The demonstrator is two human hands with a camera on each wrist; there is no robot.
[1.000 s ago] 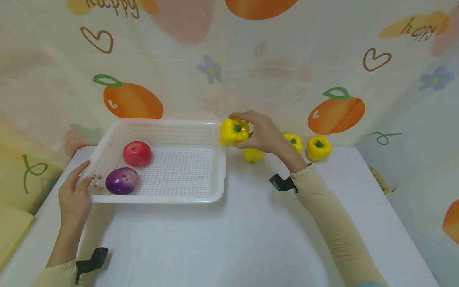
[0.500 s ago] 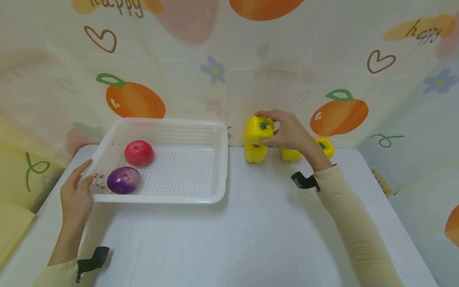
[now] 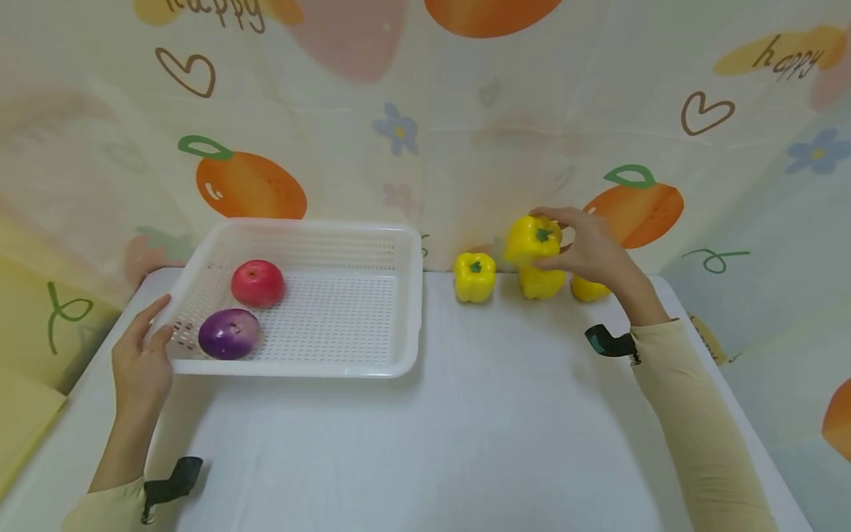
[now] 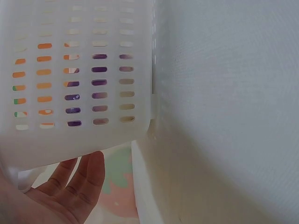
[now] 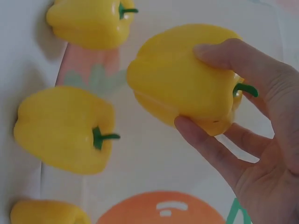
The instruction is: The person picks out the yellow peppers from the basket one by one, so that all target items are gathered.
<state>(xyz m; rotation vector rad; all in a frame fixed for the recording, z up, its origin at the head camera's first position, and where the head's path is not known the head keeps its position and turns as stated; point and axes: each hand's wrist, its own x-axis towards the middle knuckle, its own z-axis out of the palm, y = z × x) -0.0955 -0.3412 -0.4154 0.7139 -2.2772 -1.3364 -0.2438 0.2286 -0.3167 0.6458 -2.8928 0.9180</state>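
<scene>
My right hand (image 3: 588,247) grips a yellow bell pepper (image 3: 532,238) by its stem end, above the table. In the right wrist view, thumb and fingers pinch this bell pepper (image 5: 187,77) from opposite sides. Below it stands a second yellow pepper (image 3: 541,284), partly covered. Another yellow pepper (image 3: 475,279) stands to the left, and a further one (image 3: 589,289) is half hidden by the hand. My left hand (image 3: 141,369) holds the left end of a white plastic basket (image 3: 332,368), its fingers (image 4: 86,182) at the rim in the left wrist view.
Inside the basket lie a red round fruit (image 3: 258,284) and a purple eggplant-like vegetable (image 3: 229,334), both on the left side. A printed cloth wall (image 3: 465,170) rises directly behind the basket and peppers. The white table (image 3: 399,451) extends in front.
My right hand has carried the held bell pepper rightward from the basket's right edge, past the first standing pepper to above the second. My left hand and the basket stay in place.
</scene>
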